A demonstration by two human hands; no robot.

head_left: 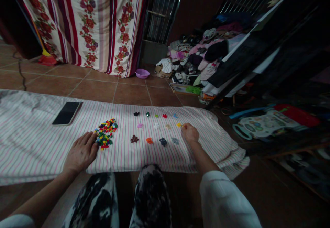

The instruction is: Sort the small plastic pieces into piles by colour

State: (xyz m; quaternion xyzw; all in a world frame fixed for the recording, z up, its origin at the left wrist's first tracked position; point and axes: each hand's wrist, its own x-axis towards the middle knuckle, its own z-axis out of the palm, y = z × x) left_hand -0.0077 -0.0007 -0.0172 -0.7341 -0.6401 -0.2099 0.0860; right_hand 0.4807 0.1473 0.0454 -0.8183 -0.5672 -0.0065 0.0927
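Note:
My left hand lies flat, fingers stretched out, its fingertips at the edge of a mixed heap of small coloured plastic pieces. Over on the right, my right hand pinches a small yellow piece beside a little yellow pile. Small single-colour piles form three rows: black, dark green, light green, red and blue at the back; pink, white and beige in the middle; brown, orange, dark grey and light grey in front.
A striped cloth covers the low surface. A phone lies at its left. Beyond are a floral curtain, a purple basin, a red dustpan and heaped clothes. My knees are close to the front edge.

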